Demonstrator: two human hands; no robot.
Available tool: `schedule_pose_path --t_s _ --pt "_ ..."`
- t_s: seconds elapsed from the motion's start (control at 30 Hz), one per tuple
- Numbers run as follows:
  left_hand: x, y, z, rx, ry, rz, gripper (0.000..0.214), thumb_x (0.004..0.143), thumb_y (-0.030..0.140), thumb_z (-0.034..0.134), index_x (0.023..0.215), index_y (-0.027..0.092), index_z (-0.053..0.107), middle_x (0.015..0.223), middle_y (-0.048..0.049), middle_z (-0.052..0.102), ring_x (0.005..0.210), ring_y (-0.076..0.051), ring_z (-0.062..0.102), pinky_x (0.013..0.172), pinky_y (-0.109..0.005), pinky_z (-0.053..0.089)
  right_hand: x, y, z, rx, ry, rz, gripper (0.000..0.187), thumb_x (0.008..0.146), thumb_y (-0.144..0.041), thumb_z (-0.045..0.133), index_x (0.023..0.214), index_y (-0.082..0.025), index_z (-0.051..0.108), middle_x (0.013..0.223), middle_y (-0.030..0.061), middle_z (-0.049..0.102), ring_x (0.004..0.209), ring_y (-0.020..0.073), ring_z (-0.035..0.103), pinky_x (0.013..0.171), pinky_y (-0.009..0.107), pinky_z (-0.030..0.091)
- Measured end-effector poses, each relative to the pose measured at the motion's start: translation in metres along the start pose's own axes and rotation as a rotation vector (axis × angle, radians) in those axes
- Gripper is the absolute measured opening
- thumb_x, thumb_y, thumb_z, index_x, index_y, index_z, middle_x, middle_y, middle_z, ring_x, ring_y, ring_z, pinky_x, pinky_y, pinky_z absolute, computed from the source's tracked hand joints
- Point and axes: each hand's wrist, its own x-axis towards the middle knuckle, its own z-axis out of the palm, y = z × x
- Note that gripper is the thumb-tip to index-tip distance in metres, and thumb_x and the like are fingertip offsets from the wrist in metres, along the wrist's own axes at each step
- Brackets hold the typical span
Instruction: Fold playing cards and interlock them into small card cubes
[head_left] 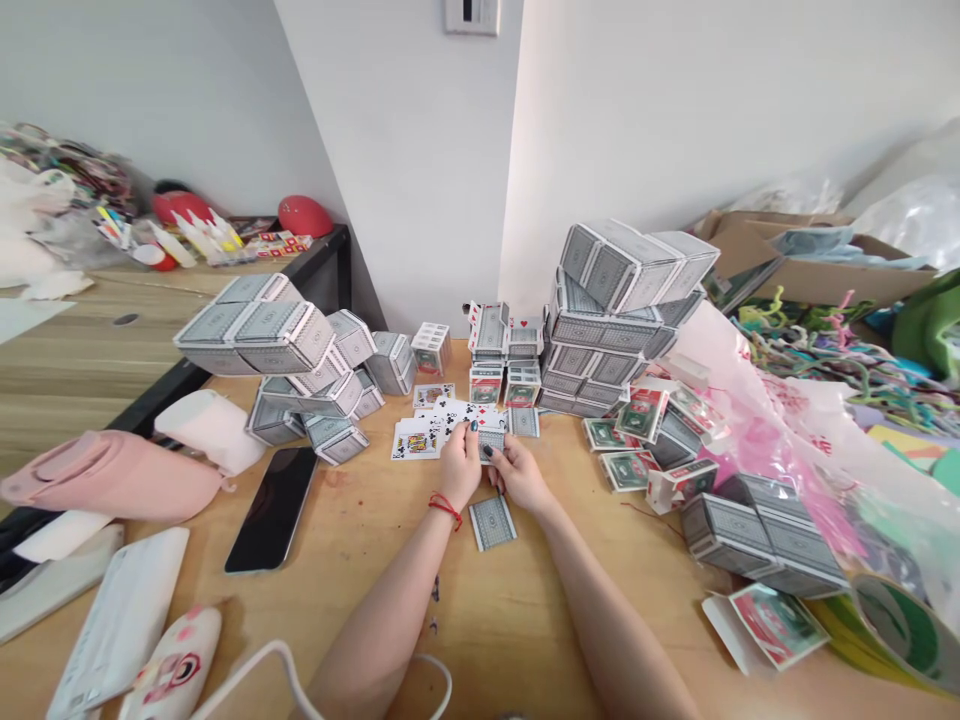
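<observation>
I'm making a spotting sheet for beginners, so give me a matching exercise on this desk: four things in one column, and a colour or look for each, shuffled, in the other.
Things
1. card held between the left hand and right hand
2. phone
3. bracelet
4. roll of tape

Looks
A. red
B. dark screen
C. yellow
D. grey patterned back

Right pairs: 1-D, 2-B, 3-A, 4-C
</observation>
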Motion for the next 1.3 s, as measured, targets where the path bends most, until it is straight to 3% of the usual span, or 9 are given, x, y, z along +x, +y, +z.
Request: schedule_pose_path --t_s 0.17,0.37,0.6,0.77,0.93,1.1,1.3 --pt "-0.0004 0.0008 0.0007 0.001 -0.021 0.003 0.02 0.085 0.026 0.034 0.081 0.017 0.05 0.067 -0.0014 0.054 0.062 -0.013 0.049 0.058 -0.023 0.036 0.0003 0.0037 0.0026 0.017 0.061 -0.056 0.026 0.077 -0.045 0.047 0.074 -0.021 0.039 0.044 -0.0098 0.04 0.032 0.0062 0.036 0.034 0.018 0.028" --pt "-0.0015 0.0011 0.0002 -0.02 -0.025 0.014 0.022 0.085 0.03 0.034 0.082 0.016 0.051 0.069 -0.0017 0.054 0.062 -0.012 0.049 0.057 -0.023 0.036 -0.0008 0.0034 0.0036 -0.01 0.107 0.0 0.029 0.079 -0.05 0.042 0.074 -0.022 0.041 0.036 -0.0102 0.036 0.027 0.0077 0.031 0.031 0.02 0.022" --pt "-0.0022 0.0037 -0.0013 -0.1 -0.157 0.04 0.025 0.082 0.038 0.043 0.09 0.016 0.051 0.07 -0.0011 0.052 0.057 -0.011 0.046 0.053 -0.022 0.035 -0.0007 0.0052 0.002 -0.06 0.266 0.012 0.036 0.077 -0.055 0.041 0.065 -0.021 0.047 0.035 -0.0075 0.036 0.031 0.0103 0.036 0.033 0.021 0.024" --pt "-0.0017 0.0043 -0.0022 -0.128 -0.223 0.067 0.024 0.084 0.037 0.039 0.087 0.017 0.05 0.072 -0.0011 0.052 0.059 -0.011 0.046 0.054 -0.022 0.036 -0.0014 0.0046 0.001 -0.092 0.293 0.049 0.04 0.078 -0.055 0.04 0.056 -0.021 0.04 0.031 -0.0067 0.037 0.027 0.0094 0.035 0.031 0.021 0.024" --pt "-0.0014 0.0042 -0.002 -0.077 -0.264 0.07 0.023 0.085 0.035 0.033 0.078 0.018 0.047 0.065 0.0009 0.048 0.058 -0.011 0.044 0.055 -0.022 0.035 -0.0008 0.0048 -0.0003 -0.088 0.295 -0.001 0.03 0.078 -0.05 0.045 0.069 -0.022 0.04 0.041 -0.006 0.047 0.03 0.0097 0.042 0.031 0.02 0.031" --pt "-0.0032 0.0034 -0.001 -0.023 -0.225 0.076 0.021 0.086 0.032 0.031 0.076 0.018 0.044 0.063 0.0012 0.045 0.057 -0.011 0.042 0.054 -0.022 0.033 -0.0014 0.0053 -0.0011 -0.084 0.306 -0.034 0.027 0.078 -0.045 0.046 0.093 -0.024 0.039 0.047 -0.0079 0.047 0.03 0.0104 0.044 0.03 0.02 0.035" --pt "-0.0048 0.0043 -0.0019 0.011 -0.193 0.068 0.02 0.086 0.029 0.032 0.075 0.018 0.045 0.062 0.001 0.045 0.055 -0.011 0.043 0.052 -0.022 0.032 -0.0023 0.003 -0.0029 -0.092 0.292 -0.078 0.021 0.078 -0.041 0.048 0.089 -0.024 0.042 0.048 -0.0083 0.045 0.03 0.0092 0.043 0.029 0.019 0.035"
